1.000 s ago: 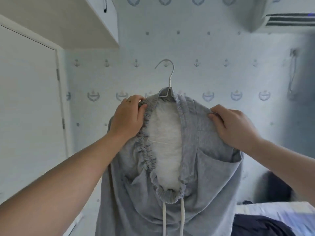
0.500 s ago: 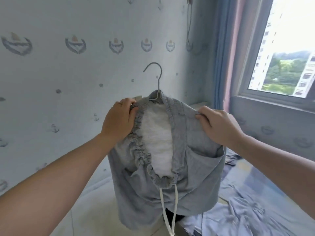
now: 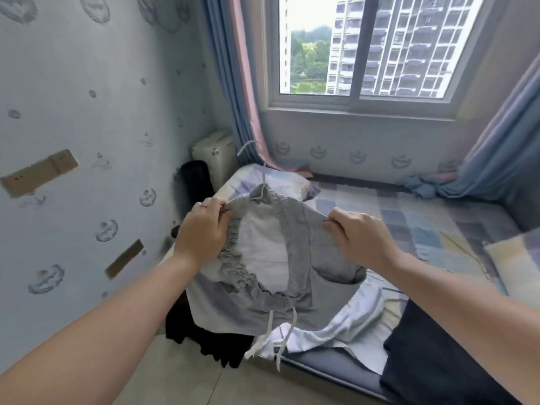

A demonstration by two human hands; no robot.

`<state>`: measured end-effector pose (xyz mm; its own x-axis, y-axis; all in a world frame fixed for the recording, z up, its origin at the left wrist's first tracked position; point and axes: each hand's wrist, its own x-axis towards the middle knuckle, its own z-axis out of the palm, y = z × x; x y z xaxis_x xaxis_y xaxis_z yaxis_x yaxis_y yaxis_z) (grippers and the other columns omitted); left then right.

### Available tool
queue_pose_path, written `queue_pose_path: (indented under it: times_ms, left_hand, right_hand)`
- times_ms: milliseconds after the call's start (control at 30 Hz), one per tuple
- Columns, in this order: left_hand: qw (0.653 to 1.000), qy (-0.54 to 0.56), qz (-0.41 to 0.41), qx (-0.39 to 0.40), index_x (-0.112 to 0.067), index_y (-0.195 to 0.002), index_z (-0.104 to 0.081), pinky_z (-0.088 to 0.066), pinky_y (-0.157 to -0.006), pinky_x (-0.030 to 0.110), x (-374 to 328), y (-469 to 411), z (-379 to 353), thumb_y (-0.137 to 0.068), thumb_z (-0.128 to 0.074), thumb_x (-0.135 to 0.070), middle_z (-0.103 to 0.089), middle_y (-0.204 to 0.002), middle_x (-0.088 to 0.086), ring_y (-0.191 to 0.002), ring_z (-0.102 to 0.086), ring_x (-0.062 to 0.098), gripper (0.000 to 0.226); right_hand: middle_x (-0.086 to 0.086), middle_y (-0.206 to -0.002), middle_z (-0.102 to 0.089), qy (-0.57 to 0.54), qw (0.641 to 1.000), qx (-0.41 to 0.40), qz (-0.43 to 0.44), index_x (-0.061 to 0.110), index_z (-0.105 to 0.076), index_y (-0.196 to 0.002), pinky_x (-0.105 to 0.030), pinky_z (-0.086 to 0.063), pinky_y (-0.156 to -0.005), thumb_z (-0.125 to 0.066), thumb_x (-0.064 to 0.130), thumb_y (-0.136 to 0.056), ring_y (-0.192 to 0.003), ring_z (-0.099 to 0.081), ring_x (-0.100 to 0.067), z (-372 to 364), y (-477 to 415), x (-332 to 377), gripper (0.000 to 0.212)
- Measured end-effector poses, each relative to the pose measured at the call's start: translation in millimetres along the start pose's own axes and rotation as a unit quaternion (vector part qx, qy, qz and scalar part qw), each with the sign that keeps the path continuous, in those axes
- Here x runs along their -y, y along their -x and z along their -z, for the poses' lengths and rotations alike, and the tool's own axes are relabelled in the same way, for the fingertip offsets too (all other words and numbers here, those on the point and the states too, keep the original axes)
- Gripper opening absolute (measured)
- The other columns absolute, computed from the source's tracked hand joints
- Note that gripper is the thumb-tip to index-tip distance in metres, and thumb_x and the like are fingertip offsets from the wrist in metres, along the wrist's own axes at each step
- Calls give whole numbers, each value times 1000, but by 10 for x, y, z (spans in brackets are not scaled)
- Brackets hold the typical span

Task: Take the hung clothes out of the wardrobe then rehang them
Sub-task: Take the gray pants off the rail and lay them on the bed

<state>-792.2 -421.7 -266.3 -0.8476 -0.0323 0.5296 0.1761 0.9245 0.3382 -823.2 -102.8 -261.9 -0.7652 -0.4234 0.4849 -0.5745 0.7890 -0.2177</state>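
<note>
- the left hand (image 3: 201, 232) is closed on the left side of the elastic waistband of the grey shorts (image 3: 315, 290); the right hand (image 3: 362, 238) pinches the right side of the same waistband.
- both hands grip the waistband just as they did half a second ago, still spreading it wide.
- the shorts hang in the air on a thin white hanger (image 3: 261, 182), above the near edge of the bed (image 3: 438, 229) and the floor (image 3: 187, 375); they were in front of the wall (image 3: 87, 112) before.
- the view has swung right and down: the window (image 3: 359, 48) now sits at the top centre, and the bed with its checked sheet fills the right side.
- the hanger hook now tilts away toward the curtain (image 3: 230, 83) rather than standing upright.
- the white drawstrings (image 3: 268, 331) dangle below the waistband over a pale garment (image 3: 350, 323) lying on the bed.
- the hanger's shoulders are hidden inside the shorts; only the hook and neck show.
- the legs of the shorts fold under, so their lower hem is hard to make out.
- a dark garment (image 3: 438, 361) on the bed is cut off at the bottom right edge.
- a black shape (image 3: 193, 179) in the corner, beside a cream appliance (image 3: 213, 153), is too blurred to identify.
</note>
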Motion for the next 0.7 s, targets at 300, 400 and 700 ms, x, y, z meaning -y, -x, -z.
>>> queue_pose_path:
  times_ms: [300,400,700]
  left_hand:
    - [992,35,-72,98,-11,-114,-58,-50,-76,44,-743,-275,-1464,-99,-55,-24,-67,-95,10,-91,-60,32,20]
    - [990,30,-58,128,-13,-111,-58,-50,-75,45,-938,-291,-1845,-99,-54,-25,-66,-93,10,-89,-59,33,17]
    - [975,13,16,219,-15,-106,-57,-45,-76,43,-1057,-215,-2792,-100,-50,-25,-61,-98,5,-89,-54,30,15]
  right_hand:
    - [7,-74,-61,14,989,50,-136,20,-59,-86,-36,-46,-54,-47,32,-101,-65,-59,-21,-109,801,-1243,22]
    - [5,-74,-60,10,984,86,-153,19,-58,-87,-36,-45,-55,-46,34,-101,-66,-58,-22,-203,931,-1627,24]
    - [10,-73,-53,7,962,185,-199,21,-53,-87,-32,-35,-54,-46,37,-101,-64,-48,-16,-680,989,-2370,22]
